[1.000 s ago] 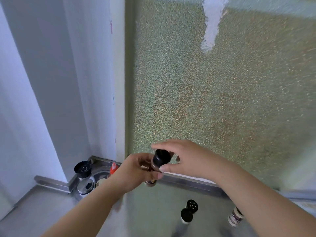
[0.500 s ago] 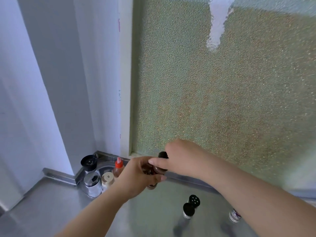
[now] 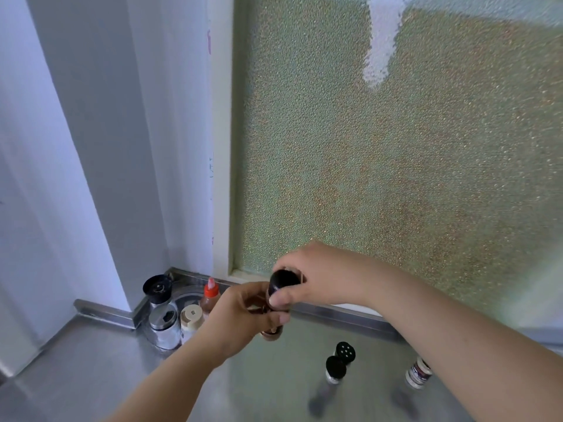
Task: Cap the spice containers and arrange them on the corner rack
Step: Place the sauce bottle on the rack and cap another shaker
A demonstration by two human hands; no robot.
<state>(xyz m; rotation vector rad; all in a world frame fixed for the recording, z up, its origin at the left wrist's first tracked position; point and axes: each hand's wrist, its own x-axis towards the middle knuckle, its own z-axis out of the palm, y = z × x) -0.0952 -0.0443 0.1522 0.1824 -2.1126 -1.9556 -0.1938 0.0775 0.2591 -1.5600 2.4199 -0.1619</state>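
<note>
- The spice container (image 3: 272, 325), a small brown bottle, is held up over the steel table (image 3: 76, 370), near the middle of the view, in front of the textured window pane (image 3: 396, 147).
- The left hand (image 3: 243, 318) has its fingers wrapped around the bottle's body.
- The right hand (image 3: 316, 274) pinches the black cap (image 3: 281, 281) sitting on the bottle's top, thumb on the near side.
- Far left, the corner rack (image 3: 182, 296) holds a black-topped grinder (image 3: 157, 289), a glass shaker (image 3: 164, 328), a cream-capped jar (image 3: 191, 319) and a red-capped bottle (image 3: 210, 296).
- Near right on the table stand two black-capped shakers (image 3: 339, 365) just beside each other, and a labelled jar (image 3: 419, 373) further right.
</note>
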